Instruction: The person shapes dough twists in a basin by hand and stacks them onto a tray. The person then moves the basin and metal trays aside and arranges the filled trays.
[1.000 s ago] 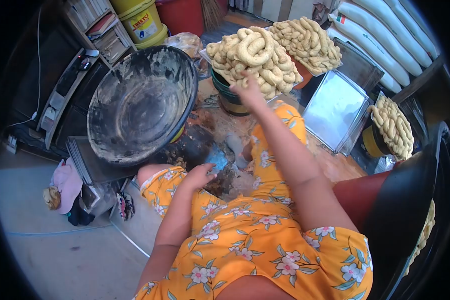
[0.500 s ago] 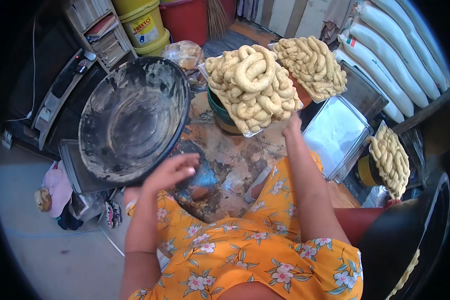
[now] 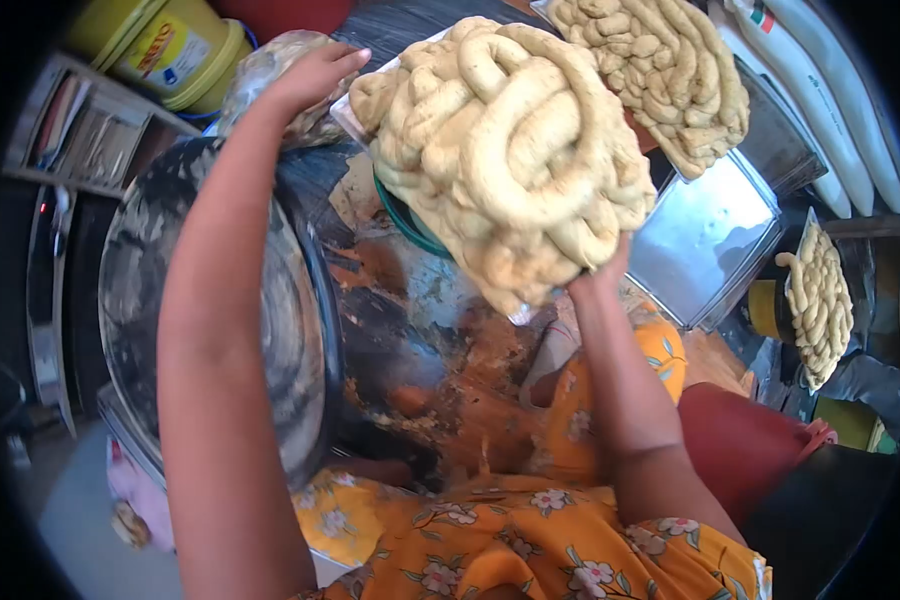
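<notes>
A heap of pale dough ropes (image 3: 510, 150), with a large looped coil on top, covers a tray (image 3: 346, 118) whose edge shows at the left. My right hand (image 3: 598, 272) grips the tray's near right edge, its fingers partly hidden beneath the dough. My left hand (image 3: 315, 80) is stretched out with its fingers extended, just left of the tray's far left corner and apart from it. Below the tray, part of a green bucket (image 3: 410, 220) shows.
A large black basin (image 3: 135, 300) stands on the left, partly behind my left arm. Further dough lies on a second tray (image 3: 660, 80) and on one at right (image 3: 820, 305). A metal tray (image 3: 705, 235), white sacks (image 3: 830, 90), yellow buckets (image 3: 175, 50) and a red container (image 3: 740, 435) surround me.
My left hand has moved up and forward from beside the basin towards the tray's far left corner. The dough-covered tray appears larger and closer, with my right hand still at its near right edge.
</notes>
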Motion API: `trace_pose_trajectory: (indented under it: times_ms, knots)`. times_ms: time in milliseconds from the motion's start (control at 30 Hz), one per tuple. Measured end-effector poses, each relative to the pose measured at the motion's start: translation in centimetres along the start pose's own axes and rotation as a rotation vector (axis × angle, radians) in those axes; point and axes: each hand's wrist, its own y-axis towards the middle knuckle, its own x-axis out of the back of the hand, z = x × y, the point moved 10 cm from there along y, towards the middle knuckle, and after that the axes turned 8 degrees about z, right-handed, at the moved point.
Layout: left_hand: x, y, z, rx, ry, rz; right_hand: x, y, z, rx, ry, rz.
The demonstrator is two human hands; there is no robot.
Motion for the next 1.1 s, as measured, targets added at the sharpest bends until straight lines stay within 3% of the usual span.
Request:
trace_pose_trajectory:
  times_ms: [33, 167, 200, 300, 433, 500, 567, 667, 767, 867, 967, 1100]
  knots:
    - [0.0, 3.3, 2.4, -0.043, 0.004, -0.013, -0.6, -0.2, -0.2, -0.023, 0.033, 0.013]
    - [-3.4, 5.5, 5.1, 0.31, -0.286, -0.092, -1.0, 1.1, -0.1, -0.021, -0.017, -0.015]
    - [-5.5, 6.2, 6.3, 0.385, -0.32, 0.102, -0.9, 1.3, -0.1, -0.027, -0.052, -0.026]
    - [-6.3, 7.3, 6.8, 0.389, -0.33, 0.202, -0.3, 1.5, 0.0, -0.02, -0.042, -0.092]
    - [-4.1, 6.9, 8.1, 0.33, -0.411, -0.068, 2.1, 1.0, 0.3, 0.02, -0.109, -0.226]
    - [-2.4, 5.0, 7.5, 0.192, -0.208, -0.245, 1.4, 0.9, 1.1, 0.045, -0.201, -0.222]
    - [-2.3, 1.0, 5.9, 0.166, -0.082, -0.381, 3.3, -0.7, 1.3, -0.032, -0.278, -0.386]
    - [-3.7, -5.3, 2.4, 0.26, 0.095, -0.242, 7.6, -3.7, 0.4, -0.069, -0.264, -0.405]
    - [-3.9, -10.1, -1.8, 0.298, 0.054, -0.118, 9.8, -9.4, 1.6, -0.392, -0.378, -0.64]
    - [-3.5, -11.8, -2.9, 0.289, 0.03, -0.027, 10.4, -12.1, 3.4, -0.585, -0.425, -0.59]
    - [-2.7, -8.8, -3.2, 0.387, 0.026, 0.02, 11.3, -12.3, 3.1, -0.759, -0.476, -0.496]
    - [-2.6, -0.8, 0.3, 0.337, 0.133, 0.02, 10.8, -9.6, 3.2, -0.725, -0.475, -0.571]
